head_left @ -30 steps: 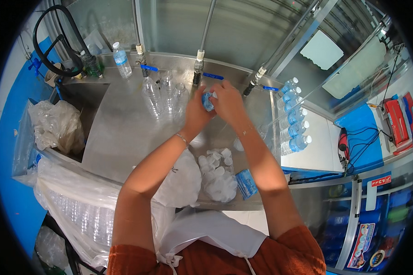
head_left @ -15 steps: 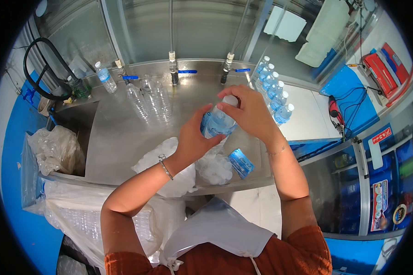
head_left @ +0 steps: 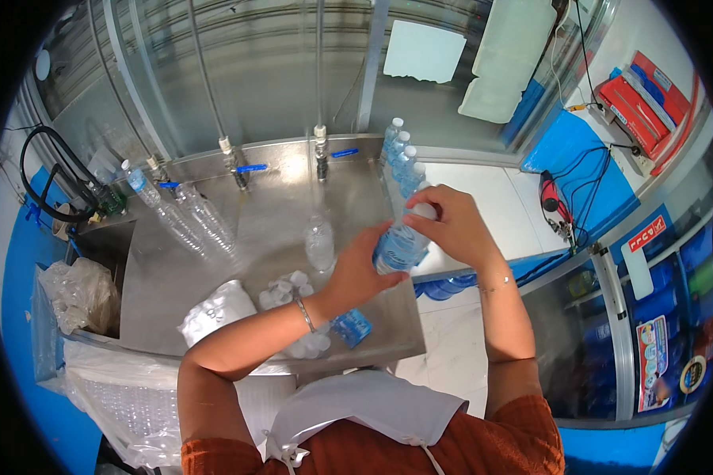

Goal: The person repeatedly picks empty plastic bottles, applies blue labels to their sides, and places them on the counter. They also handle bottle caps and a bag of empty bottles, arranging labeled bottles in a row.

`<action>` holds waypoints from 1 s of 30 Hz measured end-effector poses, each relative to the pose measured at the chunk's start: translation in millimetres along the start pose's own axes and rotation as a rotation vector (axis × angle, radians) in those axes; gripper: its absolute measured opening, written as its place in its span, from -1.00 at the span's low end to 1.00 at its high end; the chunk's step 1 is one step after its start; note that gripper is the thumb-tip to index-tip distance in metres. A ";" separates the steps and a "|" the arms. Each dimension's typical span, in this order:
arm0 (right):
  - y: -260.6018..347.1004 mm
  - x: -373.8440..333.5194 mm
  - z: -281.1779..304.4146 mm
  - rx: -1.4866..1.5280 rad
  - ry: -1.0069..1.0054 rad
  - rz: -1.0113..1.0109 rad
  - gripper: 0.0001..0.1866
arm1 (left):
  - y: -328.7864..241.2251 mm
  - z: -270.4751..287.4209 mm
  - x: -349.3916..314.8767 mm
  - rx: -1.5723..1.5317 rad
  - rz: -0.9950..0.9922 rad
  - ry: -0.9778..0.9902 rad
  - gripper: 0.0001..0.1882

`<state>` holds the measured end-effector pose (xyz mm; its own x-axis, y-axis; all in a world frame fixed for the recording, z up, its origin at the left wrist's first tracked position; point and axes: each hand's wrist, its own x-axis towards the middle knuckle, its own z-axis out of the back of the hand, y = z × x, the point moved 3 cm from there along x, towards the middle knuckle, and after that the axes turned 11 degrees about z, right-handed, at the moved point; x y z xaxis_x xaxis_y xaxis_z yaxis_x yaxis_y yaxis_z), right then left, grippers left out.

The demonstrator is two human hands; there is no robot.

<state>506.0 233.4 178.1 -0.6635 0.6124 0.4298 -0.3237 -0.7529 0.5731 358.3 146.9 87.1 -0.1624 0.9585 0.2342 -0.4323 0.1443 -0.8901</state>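
My left hand (head_left: 355, 271) wraps round a clear plastic water bottle (head_left: 398, 248) with a blue label, holding it slightly tilted near the right edge of the steel counter. The fingers of my right hand (head_left: 457, 226) grip its white cap (head_left: 425, 212) from above. Just beyond, a row of capped water bottles (head_left: 405, 158) stands on the white ledge; my right hand partly hides the nearest. Loose white bottle caps (head_left: 310, 345) lie by my left forearm, beside a blue packet (head_left: 352, 326). An unlabelled bottle (head_left: 319, 242) stands behind my left hand.
Unlabelled bottles (head_left: 206, 222) and a labelled one (head_left: 136, 180) stand at the left. Taps with blue levers (head_left: 252, 168) line the back. A white plastic bag (head_left: 219, 312) lies on the steel counter (head_left: 162, 305); crumpled clear plastic (head_left: 78, 293) fills the sink.
Both hands have shifted right with the bottle, toward the row on the ledge. The view has turned right, and the loose caps and lone standing bottle show more fully.
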 end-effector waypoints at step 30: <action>-393.2 218.0 -36.2 -0.141 -0.167 -0.028 -0.67 | 101.4 -69.4 -29.3 -0.065 0.683 0.073 -0.54</action>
<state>464.2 654.2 21.3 -0.5356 0.6562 0.5315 -0.4393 -0.7540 0.4884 380.7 150.5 -37.1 -0.3187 0.8534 -0.4125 -0.1999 -0.4859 -0.8508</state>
